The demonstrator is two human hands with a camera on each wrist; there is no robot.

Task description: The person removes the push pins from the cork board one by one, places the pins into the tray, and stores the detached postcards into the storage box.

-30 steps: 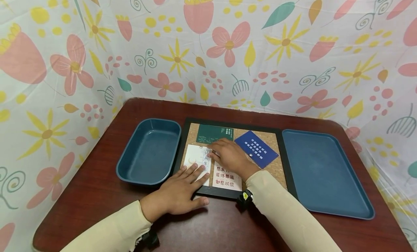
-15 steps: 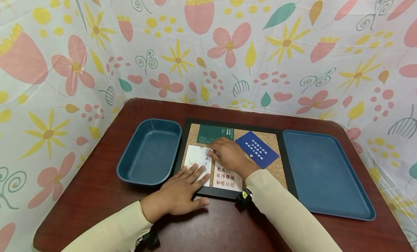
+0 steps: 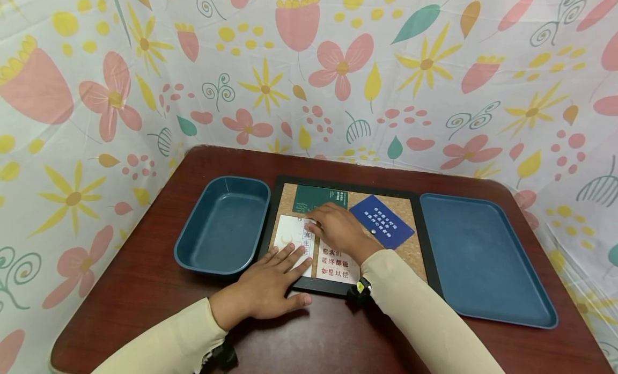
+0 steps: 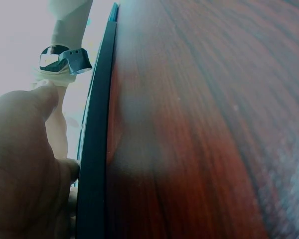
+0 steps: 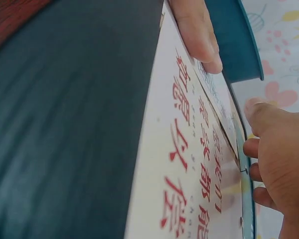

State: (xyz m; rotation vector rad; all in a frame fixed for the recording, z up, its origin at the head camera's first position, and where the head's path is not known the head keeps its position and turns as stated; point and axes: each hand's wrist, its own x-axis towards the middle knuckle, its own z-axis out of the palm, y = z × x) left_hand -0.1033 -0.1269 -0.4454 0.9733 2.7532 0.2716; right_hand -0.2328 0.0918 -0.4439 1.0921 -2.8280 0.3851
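Note:
My left hand (image 3: 270, 285) lies flat with spread fingers on a white card (image 3: 288, 232) printed with a crescent and boxed characters. This card sits on a cork board (image 3: 415, 256) in a black frame. My right hand (image 3: 338, 229) is at the card's upper right corner, its thumb and index finger near each other there. A small round pin (image 3: 299, 219) shows at the card's top edge. In the right wrist view, the right hand (image 5: 284, 159) has several fingers curled. I cannot tell what lies under its fingertips. Below it is a card with red characters (image 3: 335, 266).
A green card (image 3: 309, 194) and a tilted blue card (image 3: 386, 218), with a pin in it, are also on the board. A deep blue bin (image 3: 222, 224) stands to the left, a flat blue tray (image 3: 487, 256) to the right. Patterned cloth (image 3: 338, 122) borders the table (image 3: 328, 331).
The left hand stays in place. The right hand stays at the card's upper right corner, with barely any shift of its fingers. The whole view drifts very slightly.

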